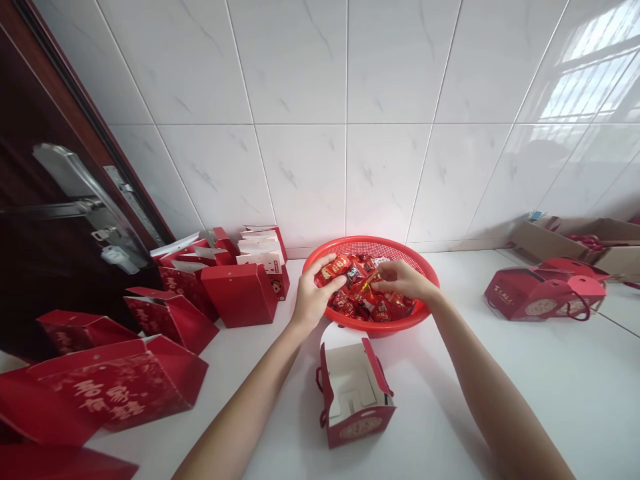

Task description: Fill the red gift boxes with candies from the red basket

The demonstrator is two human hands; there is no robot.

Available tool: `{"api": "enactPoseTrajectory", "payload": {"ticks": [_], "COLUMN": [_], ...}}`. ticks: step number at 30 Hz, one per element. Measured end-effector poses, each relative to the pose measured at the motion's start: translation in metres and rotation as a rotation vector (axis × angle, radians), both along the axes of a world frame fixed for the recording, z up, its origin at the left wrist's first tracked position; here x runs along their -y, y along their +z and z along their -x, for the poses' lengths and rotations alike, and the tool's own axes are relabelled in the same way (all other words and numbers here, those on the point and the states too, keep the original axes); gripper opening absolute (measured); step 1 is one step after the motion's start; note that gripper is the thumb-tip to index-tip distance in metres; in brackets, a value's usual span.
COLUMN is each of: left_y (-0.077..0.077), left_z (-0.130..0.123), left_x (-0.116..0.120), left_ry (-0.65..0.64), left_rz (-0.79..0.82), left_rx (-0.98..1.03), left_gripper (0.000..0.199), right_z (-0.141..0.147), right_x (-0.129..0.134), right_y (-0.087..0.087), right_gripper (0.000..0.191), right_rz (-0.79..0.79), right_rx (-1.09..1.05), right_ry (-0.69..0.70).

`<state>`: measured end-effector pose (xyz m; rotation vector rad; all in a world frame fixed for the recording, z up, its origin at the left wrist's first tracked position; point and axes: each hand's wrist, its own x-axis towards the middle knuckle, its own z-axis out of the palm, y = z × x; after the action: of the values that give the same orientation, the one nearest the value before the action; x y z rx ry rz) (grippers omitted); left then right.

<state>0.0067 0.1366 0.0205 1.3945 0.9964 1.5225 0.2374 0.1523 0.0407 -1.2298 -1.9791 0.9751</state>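
A red plastic basket (383, 328) holds many wrapped candies (345, 303), mostly red with some black and white. Over its left side, my left hand (316, 291) has thumb and fingers closed on a red candy packet (336, 267). My right hand (404, 280) pinches a small gold-wrapped candy (370, 280) above the pile, its fingertips close to the other candies. Right in front of the basket stands a red gift box (361, 427), its top open and its white inside showing nothing in it. Cord handles hang at its sides.
Several red paper boxes (240, 295) stand at the left, some with open tops. Closed red gift boxes (537, 291) with cord handles sit at the right, before a cardboard box (623, 260). A tiled wall (300, 173) is behind; a dark door with a handle (75, 207) is left.
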Motion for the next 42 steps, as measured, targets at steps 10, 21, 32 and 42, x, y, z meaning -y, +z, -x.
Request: {"api": "enactPoseTrajectory", "payload": {"ticks": [10,21,32,42], "left_y": [-0.002,-0.004,-0.004,0.003], "left_z": [0.001,0.002,0.004,0.002], "left_x": [0.0,-0.001,-0.001,0.003], "left_ry": [0.002,-0.014,-0.071,-0.124], "left_rz": [-0.027,-0.045,-0.043,-0.017], "left_rx": [-0.035,-0.095,-0.094,-0.087], "left_gripper": [0.046,0.044,0.045,0.051], "right_z": [0.007,0.012,0.024,0.045], "right_x": [0.008,0.01,0.011,0.025], "right_y": [0.01,0.014,0.01,0.011], "right_gripper": [0.047,0.043,0.031,0.031], "right_rz": [-0.008,0.232,0.23,0.344], "right_rx": [-0.407,-0.644,-0.725,-0.763], "right_ry": [-0.253,-0.124,-0.169,0.04]}}
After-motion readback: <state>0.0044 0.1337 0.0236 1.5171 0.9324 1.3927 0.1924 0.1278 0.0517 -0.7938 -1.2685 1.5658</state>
